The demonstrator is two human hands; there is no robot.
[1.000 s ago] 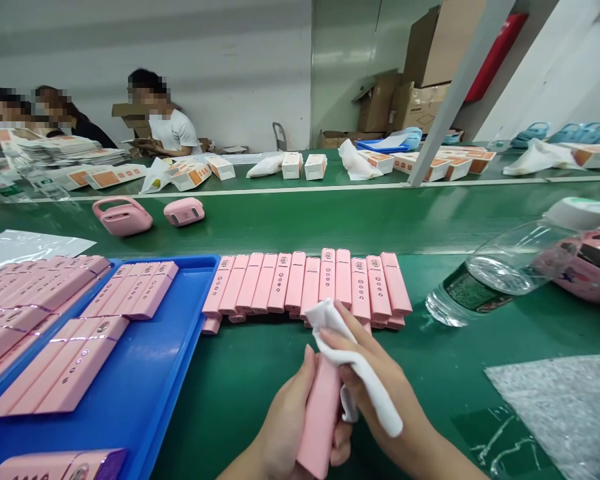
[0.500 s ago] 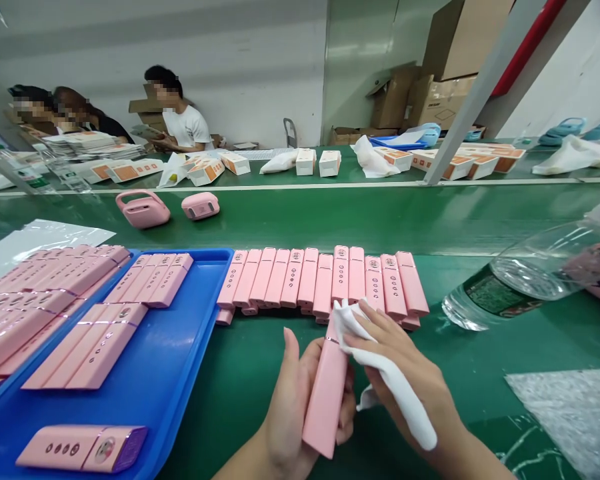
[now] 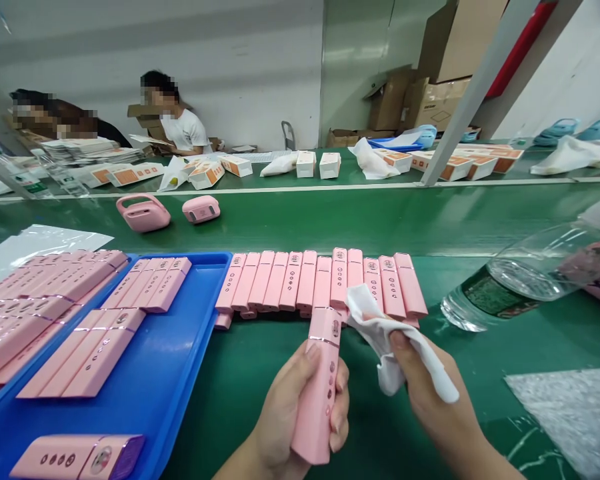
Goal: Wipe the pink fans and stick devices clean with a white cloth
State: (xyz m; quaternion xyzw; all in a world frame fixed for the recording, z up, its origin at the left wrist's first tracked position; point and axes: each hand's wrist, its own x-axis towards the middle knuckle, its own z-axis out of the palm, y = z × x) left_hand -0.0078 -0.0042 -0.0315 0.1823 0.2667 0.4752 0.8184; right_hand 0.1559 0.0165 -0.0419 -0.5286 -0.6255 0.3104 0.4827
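Observation:
My left hand [image 3: 300, 407] is wrapped round a pink slim device [image 3: 317, 393], a long flat-sided bar with a shiny band near its top and a column of small round marks. Its marked side faces up, and the thumb lies across it. To the right, my right hand [image 3: 433, 380] pinches a white cloth [image 3: 390, 333], held apart from the device. Just beyond, a row of similar pink devices [image 3: 293, 280] lies side by side on the green table. The lower part of the cloth hangs from my fingers.
At left a blue tray [image 3: 180, 360] carries several pink devices, with more stacked beside it. A tilted clear water bottle [image 3: 510, 287] is at right, near a grey sheet [image 3: 570, 407]. Two pink cases [image 3: 144, 212] stand behind. White-orange boxes [image 3: 207, 175] and people [image 3: 184, 127] are across the table.
The device has turned in my left hand so its marked side now shows, and the thumb has closed over it. My right hand has drawn the cloth off it, rightward.

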